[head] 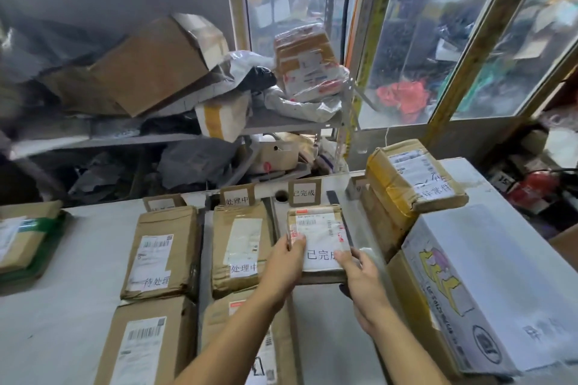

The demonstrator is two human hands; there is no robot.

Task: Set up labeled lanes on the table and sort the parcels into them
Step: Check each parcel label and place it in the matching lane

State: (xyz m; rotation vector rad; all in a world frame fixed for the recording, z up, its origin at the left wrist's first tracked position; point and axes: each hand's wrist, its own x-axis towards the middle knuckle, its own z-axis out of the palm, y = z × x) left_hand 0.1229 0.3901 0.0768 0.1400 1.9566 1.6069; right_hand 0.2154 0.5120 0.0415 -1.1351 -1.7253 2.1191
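Note:
A small brown parcel (319, 228) with a white shipping label lies in the third lane of the white table (56, 316). My left hand (286, 262) grips its near left corner, thumb on top. My right hand (359, 272) holds its near right edge. Small cardboard lane labels (302, 192) stand along the table's far edge. Flat brown parcels fill the first lane (162, 253) and the second lane (242, 247), with more parcels nearer me. Dark strips (201, 256) divide the lanes.
A large white box (488, 284) sits at the right with a taped brown parcel (413, 178) stacked on other boxes behind it. A parcel on a green one (25, 241) lies far left. Cluttered shelves (219, 131) stand behind the table. A red extinguisher (538, 187) is far right.

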